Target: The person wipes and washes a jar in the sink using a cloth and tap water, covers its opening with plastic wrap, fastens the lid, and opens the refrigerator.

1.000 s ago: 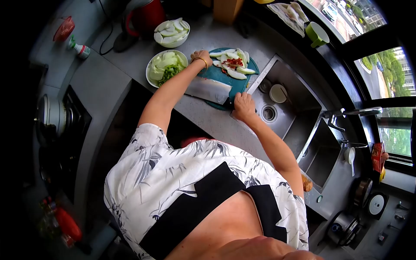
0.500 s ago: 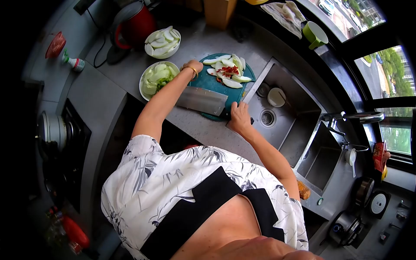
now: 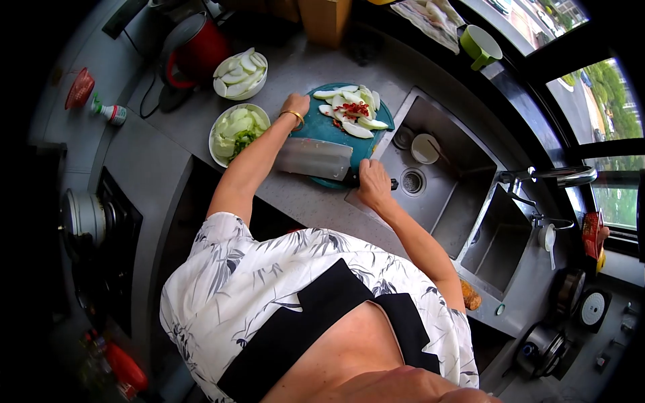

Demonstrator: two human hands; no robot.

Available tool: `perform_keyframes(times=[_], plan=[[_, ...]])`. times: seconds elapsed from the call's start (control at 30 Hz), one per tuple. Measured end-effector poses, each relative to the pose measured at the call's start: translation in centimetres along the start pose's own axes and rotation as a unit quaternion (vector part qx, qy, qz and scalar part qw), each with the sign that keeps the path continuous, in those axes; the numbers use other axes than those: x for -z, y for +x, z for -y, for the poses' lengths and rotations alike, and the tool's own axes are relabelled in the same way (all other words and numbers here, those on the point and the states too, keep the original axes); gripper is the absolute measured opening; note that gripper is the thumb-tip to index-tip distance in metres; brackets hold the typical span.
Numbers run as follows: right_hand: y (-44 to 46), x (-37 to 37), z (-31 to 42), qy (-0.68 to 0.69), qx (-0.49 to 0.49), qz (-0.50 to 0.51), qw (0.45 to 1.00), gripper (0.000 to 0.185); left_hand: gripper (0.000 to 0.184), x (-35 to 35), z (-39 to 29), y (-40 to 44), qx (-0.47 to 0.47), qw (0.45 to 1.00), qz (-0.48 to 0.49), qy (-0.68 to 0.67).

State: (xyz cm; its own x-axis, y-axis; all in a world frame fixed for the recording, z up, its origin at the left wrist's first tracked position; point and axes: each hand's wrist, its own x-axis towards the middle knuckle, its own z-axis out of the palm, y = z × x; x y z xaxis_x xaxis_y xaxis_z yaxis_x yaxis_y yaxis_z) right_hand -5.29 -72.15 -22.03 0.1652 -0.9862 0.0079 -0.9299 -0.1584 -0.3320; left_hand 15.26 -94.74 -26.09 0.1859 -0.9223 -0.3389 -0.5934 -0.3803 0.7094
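A green cutting board (image 3: pixel 306 131) lies on the counter with sliced pale-green vegetable pieces (image 3: pixel 359 129) and a small pile of chopped red bits (image 3: pixel 354 109) on it. At the board's upper left edge, my left hand (image 3: pixel 296 103) is closed on its rim; the fingertips are mostly hidden. My right hand (image 3: pixel 374 181) grips the black handle of a cleaver (image 3: pixel 313 157). The wide blade lies across the near edge of the board and points left. Beside my left forearm stands a white bowl (image 3: pixel 213 149) of pale slices with some greens.
Another bowl (image 3: pixel 262 86) of slices stands behind the first, near a red kettle (image 3: pixel 201 54). To the right is a steel double sink (image 3: pixel 457 208) with a small white bowl (image 3: pixel 424 148) in it. A stove (image 3: pixel 117 248) is at the left.
The view has shifted slightly, and the bowls appear a little further left and lower. Both hands keep their holds on the board and the cleaver, with hardly any movement.
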Motion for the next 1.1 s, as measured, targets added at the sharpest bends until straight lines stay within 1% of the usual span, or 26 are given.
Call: perform_keyframes(times=[0.1, 0.2, 0.23, 0.27, 0.33, 0.37, 0.43, 0.47, 0.57, 0.67, 0.7, 0.77, 0.87, 0.97, 1.0, 1.03, 1.07, 1.1], plan=[[0.4, 1.8, -0.4, -0.050, 0.034, -0.011, 0.998, 0.029, 0.044, -0.1, -0.8, 0.1, 0.012, 0.999, 0.003, -0.036], [1.6, 4.4, -1.5, -0.075, 0.087, -0.042, 0.992, 0.026, 0.042, -0.1, -2.6, 0.9, 0.043, 0.996, -0.005, -0.072], [2.5, 4.6, -1.9, -0.079, 0.102, -0.055, 0.990, 0.026, 0.039, 0.0, -2.7, 1.8, 0.047, 0.995, 0.006, -0.089], [3.3, 5.0, -2.6, -0.086, 0.117, -0.066, 0.987, 0.027, 0.038, 0.0, -3.5, 2.0, 0.059, 0.993, -0.003, -0.099], [4.9, 5.3, -4.0, -0.090, 0.130, -0.082, 0.984, 0.028, 0.037, 0.0, -5.2, 2.4, 0.083, 0.989, -0.021, -0.117], [5.7, 5.3, -4.5, -0.083, 0.137, -0.105, 0.982, 0.026, 0.036, 0.2, -5.8, 2.8, 0.087, 0.989, -0.004, -0.116], [6.8, 5.1, -5.5, -0.069, 0.125, -0.092, 0.985, 0.024, 0.036, -0.6, -5.8, 4.7, 0.083, 0.989, -0.025, -0.117], [7.1, 4.9, -5.8, -0.058, 0.118, -0.080, 0.988, 0.022, 0.036, -0.9, -5.5, 5.5, 0.088, 0.989, -0.033, -0.115], [7.9, 4.1, -6.7, -0.044, 0.124, -0.126, 0.983, 0.021, 0.037, -1.1, -5.9, 7.3, 0.068, 0.992, -0.033, -0.105], [8.6, 3.8, -7.4, -0.028, 0.121, -0.137, 0.983, 0.020, 0.038, -0.9, -6.6, 8.2, 0.032, 0.997, -0.025, -0.059], [8.5, 3.6, -7.6, -0.015, 0.114, -0.125, 0.985, 0.019, 0.038, -1.2, -6.2, 8.0, 0.040, 0.998, -0.035, -0.028], [9.2, 2.9, -8.2, -0.013, 0.106, -0.133, 0.985, 0.018, 0.039, -1.3, -6.8, 8.4, 0.025, 0.997, -0.067, 0.018], [10.2, 1.9, -9.1, -0.013, 0.089, -0.143, 0.986, 0.019, 0.039, -1.6, -6.3, 9.5, -0.030, 0.992, -0.071, 0.098], [10.5, 1.2, -9.4, -0.003, 0.077, -0.142, 0.987, 0.022, 0.036, -1.6, -5.9, 9.4, -0.059, 0.985, -0.063, 0.151], [10.7, 1.1, -9.5, -0.007, 0.082, -0.144, 0.986, 0.022, 0.033, -1.6, -6.0, 9.0, -0.142, 0.964, -0.147, 0.169], [10.9, 0.9, -9.5, -0.009, 0.088, -0.147, 0.985, 0.023, 0.030, -1.5, -6.3, 8.1, -0.224, 0.928, -0.230, 0.187], [10.9, 0.7, -9.5, -0.011, 0.093, -0.147, 0.985, 0.023, 0.027, -1.2, -6.3, 6.9, -0.301, 0.880, -0.306, 0.204], [11.0, 0.5, -9.5, -0.005, 0.080, -0.127, 0.989, 0.035, 0.025, -0.3, -6.8, 4.9, -0.299, 0.902, -0.268, 0.157]])
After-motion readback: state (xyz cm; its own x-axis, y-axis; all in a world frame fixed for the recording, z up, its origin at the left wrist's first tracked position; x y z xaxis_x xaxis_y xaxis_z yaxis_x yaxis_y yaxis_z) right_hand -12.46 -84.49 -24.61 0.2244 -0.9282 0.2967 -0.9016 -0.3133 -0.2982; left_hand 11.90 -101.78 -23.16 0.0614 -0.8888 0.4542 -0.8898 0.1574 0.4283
